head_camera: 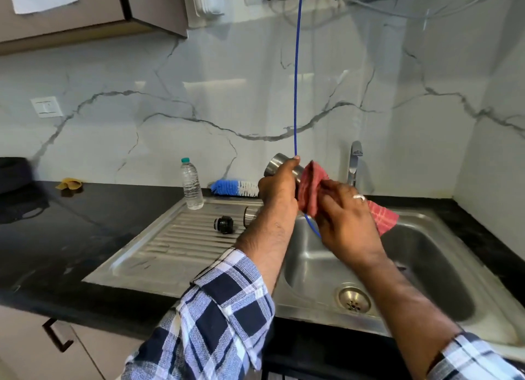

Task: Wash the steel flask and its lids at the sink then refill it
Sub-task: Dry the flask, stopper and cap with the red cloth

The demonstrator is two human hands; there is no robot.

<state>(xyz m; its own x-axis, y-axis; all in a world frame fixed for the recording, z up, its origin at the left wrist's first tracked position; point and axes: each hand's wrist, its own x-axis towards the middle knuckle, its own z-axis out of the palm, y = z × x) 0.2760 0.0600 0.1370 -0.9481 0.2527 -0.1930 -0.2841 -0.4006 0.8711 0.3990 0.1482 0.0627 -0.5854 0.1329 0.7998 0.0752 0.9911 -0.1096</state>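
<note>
The left hand (277,185) grips the steel flask (279,165) above the sink (426,254). The right hand (345,212) holds a red cloth (314,185) against the flask. A thin blue tube (296,81) hangs down in front of the flask. On the ribbed tray beside the sink lie a black lid (224,224) and a steel lid (250,215), part hidden by the arm. Behind stand a water bottle (192,183), a blue and white brush (234,188) and the tap (354,162). A yellow cloth (69,184) lies on the black bench (71,237). No writing can be read.
</note>
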